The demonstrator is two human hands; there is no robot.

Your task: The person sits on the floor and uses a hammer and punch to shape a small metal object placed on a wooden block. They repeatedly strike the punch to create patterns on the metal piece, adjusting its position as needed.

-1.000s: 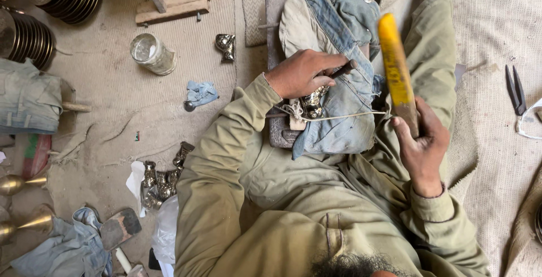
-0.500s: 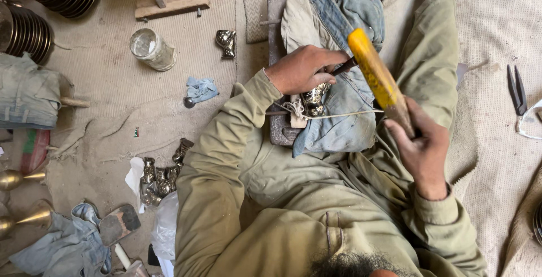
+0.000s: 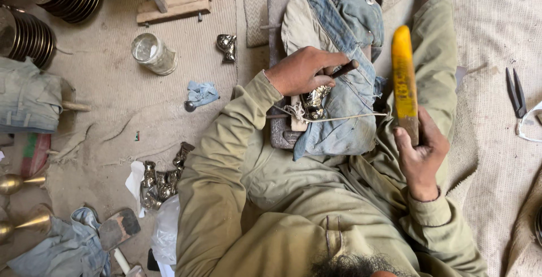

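A small silvery metal piece [image 3: 315, 100] sits at frame centre on a blue cloth pad [image 3: 339, 108], tied down with string. The left hand [image 3: 302, 71] clasps it, pinning a dark punch [image 3: 344, 69] that slants up to the right. To its right, the right hand [image 3: 420, 155] grips a yellow mallet [image 3: 404, 88], now upright; half a second ago it leaned left toward the punch.
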